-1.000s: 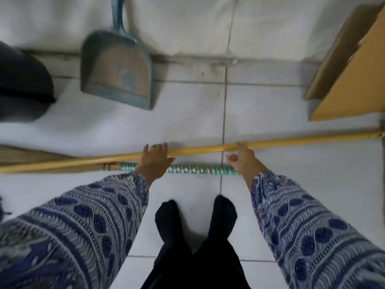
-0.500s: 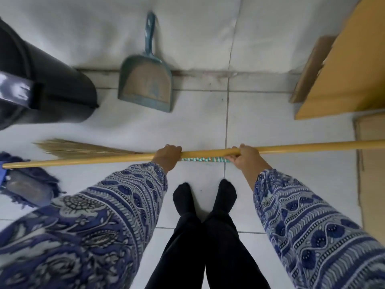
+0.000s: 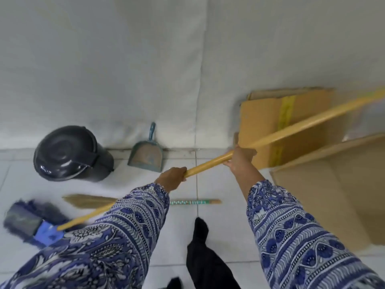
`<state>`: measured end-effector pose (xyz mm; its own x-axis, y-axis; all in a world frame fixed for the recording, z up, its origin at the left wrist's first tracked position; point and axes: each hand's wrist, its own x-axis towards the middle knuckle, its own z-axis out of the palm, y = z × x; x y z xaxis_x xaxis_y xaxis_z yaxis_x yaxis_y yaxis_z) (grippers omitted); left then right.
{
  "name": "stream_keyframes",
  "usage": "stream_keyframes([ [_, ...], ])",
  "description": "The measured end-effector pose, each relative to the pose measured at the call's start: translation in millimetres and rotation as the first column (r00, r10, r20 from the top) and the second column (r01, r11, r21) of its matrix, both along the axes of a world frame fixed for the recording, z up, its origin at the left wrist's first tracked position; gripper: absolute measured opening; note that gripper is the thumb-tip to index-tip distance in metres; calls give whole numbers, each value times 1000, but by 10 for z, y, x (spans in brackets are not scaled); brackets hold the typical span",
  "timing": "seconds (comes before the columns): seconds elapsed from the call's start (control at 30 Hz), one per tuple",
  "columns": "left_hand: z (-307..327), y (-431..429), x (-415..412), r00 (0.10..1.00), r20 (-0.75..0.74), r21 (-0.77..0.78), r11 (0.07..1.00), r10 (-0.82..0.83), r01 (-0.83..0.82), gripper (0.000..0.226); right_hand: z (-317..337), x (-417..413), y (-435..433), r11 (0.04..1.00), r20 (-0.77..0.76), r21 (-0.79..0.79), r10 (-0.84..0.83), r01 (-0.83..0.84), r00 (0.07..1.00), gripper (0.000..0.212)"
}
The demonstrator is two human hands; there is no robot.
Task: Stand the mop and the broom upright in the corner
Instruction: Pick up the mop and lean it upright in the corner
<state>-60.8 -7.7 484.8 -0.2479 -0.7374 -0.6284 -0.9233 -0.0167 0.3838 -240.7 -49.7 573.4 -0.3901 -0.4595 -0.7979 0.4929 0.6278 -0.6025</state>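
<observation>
The mop has a long yellow wooden handle (image 3: 295, 128) and a dark blue fringed head (image 3: 31, 222) with a blue plastic clamp. Both my hands grip its handle: my left hand (image 3: 171, 177) lower down, my right hand (image 3: 239, 158) a little higher. The handle slants up to the right, with the head low at the left near the floor. The broom (image 3: 89, 200), with straw bristles and a green-and-white wrapped handle (image 3: 193, 202), lies flat on the white tiles below my hands, partly hidden by my left sleeve.
A black lidded bin (image 3: 68, 153) stands by the white wall at the left. A teal dustpan (image 3: 146, 156) leans on the wall beside it. Flattened cardboard boxes (image 3: 291, 126) lean at the right, and more cardboard (image 3: 333, 195) lies on the floor.
I have lifted the mop off the floor with both hands and tilted its right end upward. The view has risen as I stood up. The broom stays on the tiles.
</observation>
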Motion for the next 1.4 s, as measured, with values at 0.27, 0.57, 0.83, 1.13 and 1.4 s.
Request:
stream_keyframes([
  [0.27, 1723, 459, -419, 978, -204, -233, 969, 37, -86, 19, 2005, -196, 428, 895, -352, -330, 179, -301, 919, 26],
  [0.57, 3232, 526, -1553, 925, -375, -359, 929, -55, -91, 23, 3922, -1066, 858, 737, -609, -458, 148, -498, 779, 15],
  [0.83, 3885, 466, -3140, 867, -483, -450, 884, -121, -128, 4, 4776, -2463, 1093, 627, -694, -506, 112, -592, 711, 15],
  [1.13, 4138, 248, -5015, 823, -559, -454, 867, -98, -205, 12, 5032, -4121, 945, 562, -778, -479, 83, -674, 622, 14],
  [1.4, 3910, -351, -6110, 787, -615, -431, 856, -48, -285, 26, 4874, -5147, 234, 521, -814, -418, 148, -744, 562, 15],
])
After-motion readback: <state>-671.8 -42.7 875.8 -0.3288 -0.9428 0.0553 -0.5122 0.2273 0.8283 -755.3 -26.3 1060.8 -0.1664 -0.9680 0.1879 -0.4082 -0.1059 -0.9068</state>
